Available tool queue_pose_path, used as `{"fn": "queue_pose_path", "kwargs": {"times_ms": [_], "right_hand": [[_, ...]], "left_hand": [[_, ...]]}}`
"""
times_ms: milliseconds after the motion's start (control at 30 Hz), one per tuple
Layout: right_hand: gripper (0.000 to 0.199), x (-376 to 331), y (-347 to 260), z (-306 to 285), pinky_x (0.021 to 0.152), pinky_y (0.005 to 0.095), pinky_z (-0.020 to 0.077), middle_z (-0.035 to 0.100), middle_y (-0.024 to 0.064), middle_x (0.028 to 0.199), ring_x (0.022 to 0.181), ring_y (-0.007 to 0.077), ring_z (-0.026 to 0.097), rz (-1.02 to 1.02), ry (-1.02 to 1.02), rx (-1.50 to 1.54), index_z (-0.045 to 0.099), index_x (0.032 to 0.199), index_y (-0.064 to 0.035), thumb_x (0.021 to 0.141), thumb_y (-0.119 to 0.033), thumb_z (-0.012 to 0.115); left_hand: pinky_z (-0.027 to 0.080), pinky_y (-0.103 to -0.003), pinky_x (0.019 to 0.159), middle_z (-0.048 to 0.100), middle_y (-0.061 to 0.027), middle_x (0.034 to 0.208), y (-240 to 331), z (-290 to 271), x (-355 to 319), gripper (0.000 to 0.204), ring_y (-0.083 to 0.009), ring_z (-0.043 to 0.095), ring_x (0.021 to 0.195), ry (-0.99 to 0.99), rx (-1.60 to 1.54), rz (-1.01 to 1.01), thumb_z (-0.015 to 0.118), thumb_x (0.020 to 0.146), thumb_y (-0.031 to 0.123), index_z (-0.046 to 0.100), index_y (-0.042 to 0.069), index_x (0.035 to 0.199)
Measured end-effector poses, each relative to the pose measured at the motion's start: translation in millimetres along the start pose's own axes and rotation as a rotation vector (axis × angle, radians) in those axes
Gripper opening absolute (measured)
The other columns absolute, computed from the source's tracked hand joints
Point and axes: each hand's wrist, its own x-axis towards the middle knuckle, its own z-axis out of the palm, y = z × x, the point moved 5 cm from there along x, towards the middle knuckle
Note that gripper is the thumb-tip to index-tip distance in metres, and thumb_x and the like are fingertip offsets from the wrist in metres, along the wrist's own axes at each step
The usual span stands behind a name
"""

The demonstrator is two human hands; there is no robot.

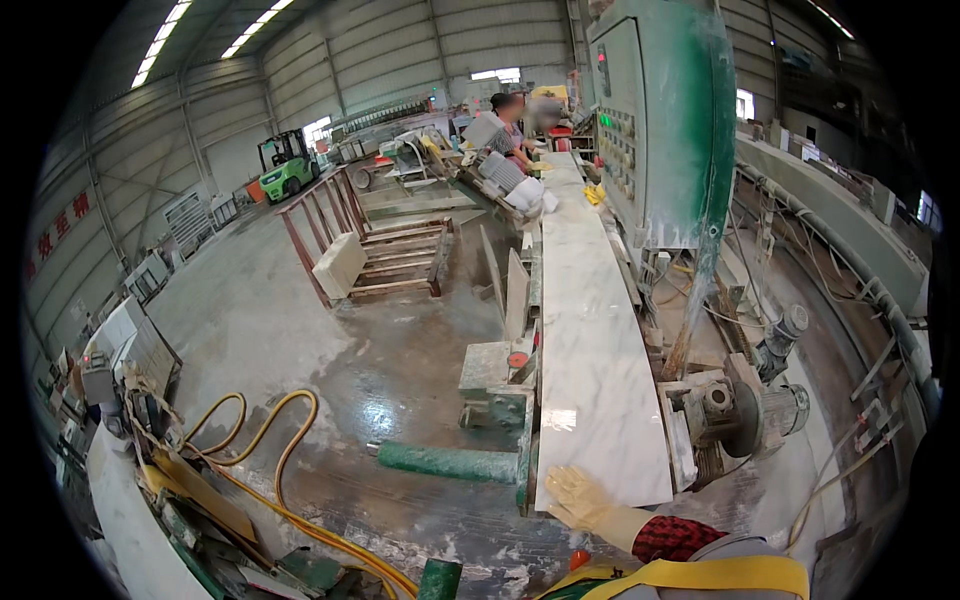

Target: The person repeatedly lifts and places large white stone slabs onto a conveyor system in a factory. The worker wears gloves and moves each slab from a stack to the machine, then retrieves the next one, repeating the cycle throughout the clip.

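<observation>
My right hand [580,500], in a pale yellowish glove with a red-and-black checked sleeve behind it, reaches in from the lower right. It lies flat, fingers stretched out, at the near left corner of a long white stone slab [600,370] with grey veining. The fingers are not wrapped round anything. Away from me, the slab stretches along a narrow machine line. My left hand is out of view. At the bottom, a yellow strap or apron edge [720,574] crosses my body.
A green-sided control cabinet [640,130] and a motor [780,415] stand right of the slab. A green roller [450,460] juts out left. Yellow hoses [280,470] loop over wet floor. Farther off are a rack [400,260], a green forklift [287,165] and another person [512,140].
</observation>
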Motion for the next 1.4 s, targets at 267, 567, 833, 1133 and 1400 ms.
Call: {"fn": "queue_pose_path", "kwargs": {"times_ms": [267,567,833,1133,1400], "right_hand": [[0.049,-78.6,58.8,-35.0,0.129,0.0488,0.0333,0.056,0.0194,0.159,0.149,0.0371,0.050,0.080,-0.208,-0.107,0.059,0.153,-0.0137,0.107,-0.032,0.055],[0.043,-215.1,121.8,-100.7,0.112,0.0506,0.0491,0.070,0.0246,0.131,0.126,0.0449,0.064,0.711,0.009,-0.354,0.070,0.136,-0.0087,0.097,-0.015,0.056],[0.041,-185.8,-26.3,-39.5,0.104,0.0524,0.0533,0.072,0.0313,0.122,0.115,0.0497,0.068,0.468,0.187,0.024,0.067,0.132,0.0023,0.094,-0.014,0.062],[0.041,-250.3,-92.6,58.6,0.108,0.0414,0.0548,0.076,0.0238,0.129,0.123,0.0410,0.071,0.587,-0.197,0.505,0.077,0.132,-0.0097,0.101,-0.032,0.063],[0.042,-291.2,-139.7,90.2,0.101,0.0383,0.0565,0.082,0.0173,0.113,0.114,0.0342,0.075,0.788,-0.313,0.556,0.078,0.132,-0.0114,0.102,-0.036,0.062]], "left_hand": [[0.056,-0.046,0.108,0.072,-0.0234,0.137,-119.7,-197.6,4.7,0.047,-0.0388,0.071,0.121,0.710,0.708,0.394,0.062,0.111,0.032,0.068,-0.003,0.141],[0.042,-0.052,0.123,0.061,-0.0278,0.152,-169.0,-219.1,-42.6,0.052,-0.0453,0.055,0.142,0.434,0.797,0.378,0.049,0.115,0.032,0.058,-0.005,0.150],[0.044,-0.056,0.119,0.066,-0.0274,0.143,-173.5,-207.4,-44.0,0.047,-0.0471,0.059,0.135,0.595,0.852,0.528,0.049,0.115,0.030,0.064,-0.004,0.144],[0.034,-0.055,0.128,0.053,-0.0288,0.160,-163.3,-215.0,-49.2,0.050,-0.0464,0.047,0.150,0.309,0.975,0.549,0.045,0.116,0.027,0.055,-0.003,0.155],[0.029,-0.055,0.131,0.048,-0.0311,0.163,-141.3,-215.2,-71.2,0.054,-0.0485,0.042,0.153,0.214,0.812,0.449,0.042,0.117,0.032,0.050,-0.002,0.159]]}}
